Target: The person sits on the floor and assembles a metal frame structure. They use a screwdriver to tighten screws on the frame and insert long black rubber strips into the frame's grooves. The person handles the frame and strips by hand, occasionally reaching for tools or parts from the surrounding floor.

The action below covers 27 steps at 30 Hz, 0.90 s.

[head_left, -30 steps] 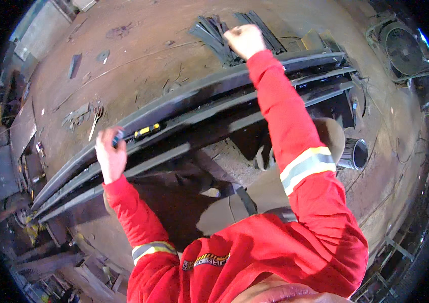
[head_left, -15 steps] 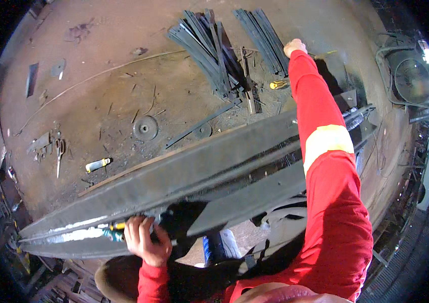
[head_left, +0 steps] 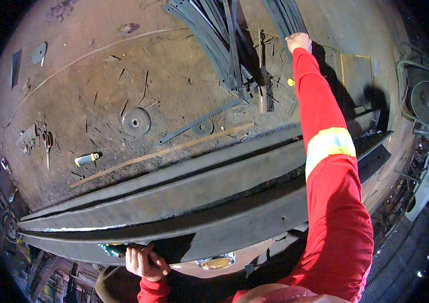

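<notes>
My right arm, in a red sleeve with a pale reflective band, reaches far forward. At its end my right hand is closed at the near end of a bundle of dark flat metal strips. At the lower left my left hand has its fingers curled round something green and dark, mostly hidden by the hand. That hand is beside the near edge of a long grey metal beam lying across in front of me. A yellow thing shows partly beside my right forearm.
More dark strips lie piled left of the bundle. Scissors, a yellow-and-grey utility knife, a round disc and a thin flat bar lie on the dirty floor. A fan stands at the right.
My view has shifted, and the beam's sides show differently. The near end of the right bundle now sits farther away, at my right hand. My left hand stays by the beam's near edge.
</notes>
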Available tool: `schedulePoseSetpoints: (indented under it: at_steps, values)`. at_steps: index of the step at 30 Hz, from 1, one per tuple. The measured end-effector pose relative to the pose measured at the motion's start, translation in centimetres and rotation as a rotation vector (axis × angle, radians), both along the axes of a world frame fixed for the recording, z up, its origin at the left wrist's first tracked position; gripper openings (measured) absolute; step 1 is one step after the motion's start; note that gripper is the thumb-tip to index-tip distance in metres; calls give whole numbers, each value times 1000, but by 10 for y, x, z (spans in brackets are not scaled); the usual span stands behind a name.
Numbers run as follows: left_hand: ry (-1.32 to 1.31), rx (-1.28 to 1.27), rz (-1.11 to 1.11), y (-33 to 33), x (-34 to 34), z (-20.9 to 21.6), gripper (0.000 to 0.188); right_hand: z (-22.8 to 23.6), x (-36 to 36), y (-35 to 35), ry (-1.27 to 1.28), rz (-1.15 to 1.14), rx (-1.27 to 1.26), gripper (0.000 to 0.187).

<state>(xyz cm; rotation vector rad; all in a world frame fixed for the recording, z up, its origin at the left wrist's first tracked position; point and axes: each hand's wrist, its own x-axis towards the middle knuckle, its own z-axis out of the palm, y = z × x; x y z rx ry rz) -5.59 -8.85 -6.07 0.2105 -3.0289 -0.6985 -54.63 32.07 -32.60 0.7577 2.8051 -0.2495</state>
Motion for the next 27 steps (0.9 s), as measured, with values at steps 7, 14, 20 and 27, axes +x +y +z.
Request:
schedulePoseSetpoints:
  at_steps: [7, 14, 20, 27]
  values:
    - [41, -11, -4, -1, 10, -3, 16, -21, -8, 9, 115, 25, -20, 27]
    - [93, 20, -10, -2, 14, -6, 17, 36, -17, 34, 150, -222, -536, 14]
    - [87, 115, -33, 7, 11, 16, 9, 192, 47, -4, 489, -238, -1219, 10]
    - [294, 927, 214, -12, -11, 72, 15, 358, 240, -161, 402, 2, -1885, 30]
